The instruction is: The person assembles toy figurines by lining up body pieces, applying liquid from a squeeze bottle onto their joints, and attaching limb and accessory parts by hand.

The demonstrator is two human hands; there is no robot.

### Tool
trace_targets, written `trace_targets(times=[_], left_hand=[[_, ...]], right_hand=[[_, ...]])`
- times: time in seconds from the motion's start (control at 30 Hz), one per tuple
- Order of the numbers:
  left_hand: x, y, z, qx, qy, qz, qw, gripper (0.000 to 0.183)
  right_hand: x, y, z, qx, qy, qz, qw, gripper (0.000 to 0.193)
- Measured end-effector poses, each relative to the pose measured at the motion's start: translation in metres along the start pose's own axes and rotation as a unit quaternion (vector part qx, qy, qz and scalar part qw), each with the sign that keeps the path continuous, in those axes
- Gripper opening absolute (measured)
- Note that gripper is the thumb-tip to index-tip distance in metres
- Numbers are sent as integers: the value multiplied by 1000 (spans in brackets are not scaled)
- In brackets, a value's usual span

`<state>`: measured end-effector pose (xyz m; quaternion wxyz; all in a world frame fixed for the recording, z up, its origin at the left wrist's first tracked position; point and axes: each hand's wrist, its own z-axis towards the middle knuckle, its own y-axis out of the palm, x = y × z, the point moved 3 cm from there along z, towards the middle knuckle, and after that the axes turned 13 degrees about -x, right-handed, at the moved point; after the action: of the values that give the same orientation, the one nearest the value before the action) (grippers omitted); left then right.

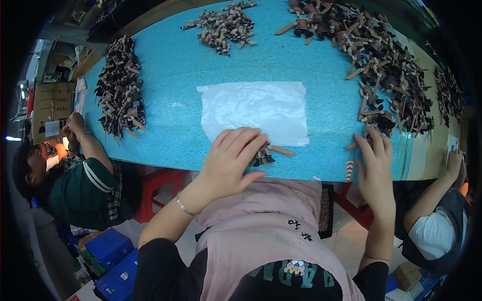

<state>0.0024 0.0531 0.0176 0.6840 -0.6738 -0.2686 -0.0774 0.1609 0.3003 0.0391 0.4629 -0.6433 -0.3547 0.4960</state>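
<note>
A small figurine (264,156) with dark feet and a flat tan, paddle-like piece lies on the blue table cover near the front edge. My left hand (231,158) is beside it, thumb apart from the fingers, the fingertips over its upper side and partly hiding it. A white translucent plastic sheet (253,113) is taped flat just beyond. To the right, my right hand (375,165) is at the near end of a large heap of similar brown and black figurines (386,75). Its fingers are spread, and the fingertips reach the closest pieces; whether they touch is unclear.
More figurines form a long heap (120,88) on the left and a paler pile (226,25) at the far side. A person in a green sleeve (83,185) sits left, another in a white sleeve (434,233) right. Blue bins (110,248) stand on the floor.
</note>
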Motion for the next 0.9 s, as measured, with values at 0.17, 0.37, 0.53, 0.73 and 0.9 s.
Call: trace_targets(times=[0.17,0.37,0.53,0.73,0.9], left_hand=[[-8,4,-4,28,18,-20,999,65],[-20,2,-13,37,62,-32,997,63],[-18,-1,-9,33,57,-38,997,62],[-16,1,-7,31,63,-23,997,61],[-2,-7,-7,30,51,5,998,64]], right_hand=[[0,-1,6,-40,-21,-96,994,37],[-50,7,10,-28,-72,269,960,31],[-85,57,24,-11,-89,431,898,23],[-84,64,25,1,-115,329,937,20],[-78,44,21,45,-159,236,958,24]])
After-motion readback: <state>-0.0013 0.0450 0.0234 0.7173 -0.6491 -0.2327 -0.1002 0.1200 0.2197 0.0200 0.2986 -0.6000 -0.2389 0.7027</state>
